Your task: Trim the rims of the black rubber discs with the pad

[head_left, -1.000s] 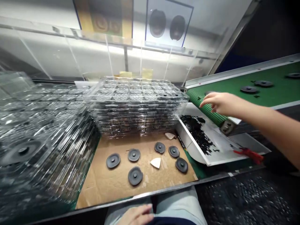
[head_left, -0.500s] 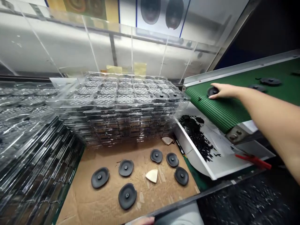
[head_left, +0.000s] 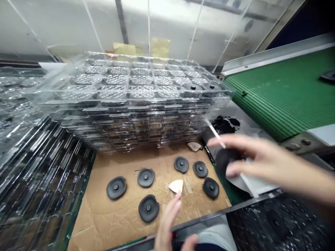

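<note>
My right hand (head_left: 251, 157), blurred by motion, grips a black oval disc (head_left: 225, 161) between thumb and fingers, above the white tray at the right. Low in the middle, my left hand (head_left: 170, 223) has its thumb and fingers apart with nothing between them. Its fingertips come close to a cream wedge-shaped piece (head_left: 177, 185); whether they touch it I cannot tell. Several similar black discs lie on the cardboard sheet (head_left: 91, 216), among them one at the left (head_left: 116, 187), one nearer me (head_left: 148, 208) and one at the right (head_left: 210, 188).
Behind the cardboard rises a stack of clear compartment trays (head_left: 141, 104), two black parts in its top tray. More clear trays (head_left: 39, 167) lean at the left. A green conveyor belt (head_left: 293, 94) runs at the right, above a white tray (head_left: 255, 193) with black scraps (head_left: 223, 124).
My right hand has left the conveyor with the black disc and moved down and left. My left hand has risen into view from the bottom edge. The camera view has tilted downward.
</note>
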Demonstrator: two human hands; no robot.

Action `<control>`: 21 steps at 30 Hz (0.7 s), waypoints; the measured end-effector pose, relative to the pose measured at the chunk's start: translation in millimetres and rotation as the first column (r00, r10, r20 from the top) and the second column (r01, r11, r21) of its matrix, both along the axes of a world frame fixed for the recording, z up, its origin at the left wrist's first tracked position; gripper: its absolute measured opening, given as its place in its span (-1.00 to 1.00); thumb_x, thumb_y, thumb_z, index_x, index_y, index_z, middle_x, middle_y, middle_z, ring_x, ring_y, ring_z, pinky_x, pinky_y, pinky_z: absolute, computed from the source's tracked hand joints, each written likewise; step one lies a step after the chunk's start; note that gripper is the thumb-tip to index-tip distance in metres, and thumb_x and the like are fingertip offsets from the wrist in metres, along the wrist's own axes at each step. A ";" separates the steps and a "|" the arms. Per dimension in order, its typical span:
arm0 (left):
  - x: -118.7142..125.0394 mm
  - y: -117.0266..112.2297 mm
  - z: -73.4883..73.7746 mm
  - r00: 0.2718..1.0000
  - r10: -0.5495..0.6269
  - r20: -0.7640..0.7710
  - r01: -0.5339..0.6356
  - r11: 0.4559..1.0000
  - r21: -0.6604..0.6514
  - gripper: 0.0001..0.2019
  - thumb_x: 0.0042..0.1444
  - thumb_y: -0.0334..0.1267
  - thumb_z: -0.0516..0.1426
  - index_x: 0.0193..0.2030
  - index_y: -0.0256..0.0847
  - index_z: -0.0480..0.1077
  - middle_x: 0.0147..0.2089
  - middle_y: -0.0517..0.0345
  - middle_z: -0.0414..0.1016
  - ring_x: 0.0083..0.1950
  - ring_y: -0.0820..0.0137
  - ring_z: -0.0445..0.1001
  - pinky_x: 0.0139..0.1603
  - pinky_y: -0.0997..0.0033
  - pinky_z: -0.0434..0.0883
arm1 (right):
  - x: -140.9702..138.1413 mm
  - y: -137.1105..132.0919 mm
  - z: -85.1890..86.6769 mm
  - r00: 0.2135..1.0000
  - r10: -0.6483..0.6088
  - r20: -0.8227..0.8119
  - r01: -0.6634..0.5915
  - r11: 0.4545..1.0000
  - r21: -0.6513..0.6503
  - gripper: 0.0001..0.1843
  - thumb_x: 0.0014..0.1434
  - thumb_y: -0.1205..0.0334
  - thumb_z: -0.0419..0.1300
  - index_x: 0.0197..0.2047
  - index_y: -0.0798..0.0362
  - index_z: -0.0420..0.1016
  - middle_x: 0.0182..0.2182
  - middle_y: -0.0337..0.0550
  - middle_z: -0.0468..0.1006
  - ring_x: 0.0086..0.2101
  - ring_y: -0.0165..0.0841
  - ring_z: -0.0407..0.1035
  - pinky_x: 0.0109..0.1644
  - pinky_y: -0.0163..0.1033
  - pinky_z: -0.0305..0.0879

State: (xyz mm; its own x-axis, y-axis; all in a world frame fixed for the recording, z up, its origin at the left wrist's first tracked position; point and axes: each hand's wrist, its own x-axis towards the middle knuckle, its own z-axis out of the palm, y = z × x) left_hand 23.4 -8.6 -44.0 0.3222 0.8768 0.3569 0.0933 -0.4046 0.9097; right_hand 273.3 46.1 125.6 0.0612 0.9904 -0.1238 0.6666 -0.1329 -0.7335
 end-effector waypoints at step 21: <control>-32.4 49.9 9.7 0.744 0.508 0.434 0.228 0.417 -0.880 -0.44 -0.09 -0.13 0.32 0.11 -0.03 0.37 0.20 -0.02 0.42 0.16 0.09 0.43 0.20 0.17 0.35 | -100.4 -52.2 -210.7 0.966 -0.256 -0.017 0.254 0.946 0.201 -0.66 0.17 -0.02 0.18 -0.09 0.00 0.52 -0.01 0.06 0.46 0.03 -0.02 0.27 0.09 0.18 0.21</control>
State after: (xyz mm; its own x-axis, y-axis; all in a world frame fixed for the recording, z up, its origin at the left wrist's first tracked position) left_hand -8.9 41.3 -34.3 0.2162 0.7982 -0.5622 -0.5937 0.5646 0.5734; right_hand 172.9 -6.0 -85.1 0.3153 0.9458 0.0770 0.6365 -0.1507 -0.7564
